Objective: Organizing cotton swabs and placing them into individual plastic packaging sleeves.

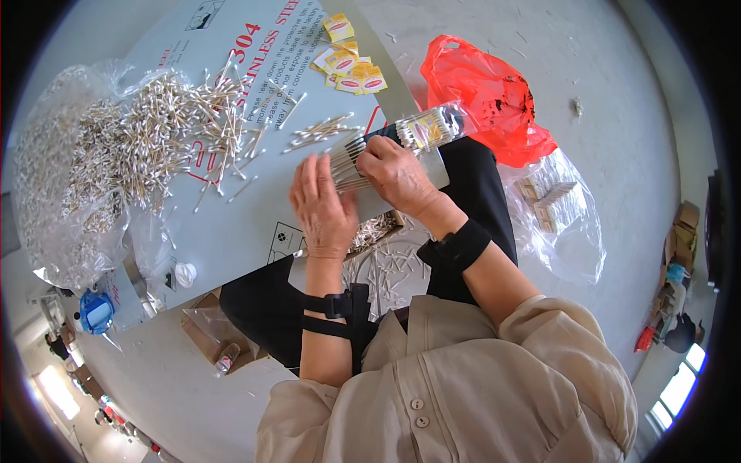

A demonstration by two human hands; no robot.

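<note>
A row of cotton swabs (pixel 345 163) lies side by side on the pale sheet-covered table, below a dark band. My left hand (pixel 323 202) rests at the left ends of this row, its fingers stretched out and its thumb apart. Curled over the row's right part, my right hand (pixel 392 171) has its fingers closed on the swabs. Just beyond it, a clear packet of cotton swabs (pixel 440 127) with a yellow card inside lies at the table's right edge. A few loose swabs (pixel 320 131) lie beyond my left hand.
A large clear bag (pixel 46 162) spills a heap of swabs (pixel 147 131) at the left. Yellow cards (pixel 359 77) lie at the far edge. A red plastic bag (pixel 486 100) and a clear bag of packs (pixel 552 204) stand right. Below the table are swabs in a box (pixel 374 231).
</note>
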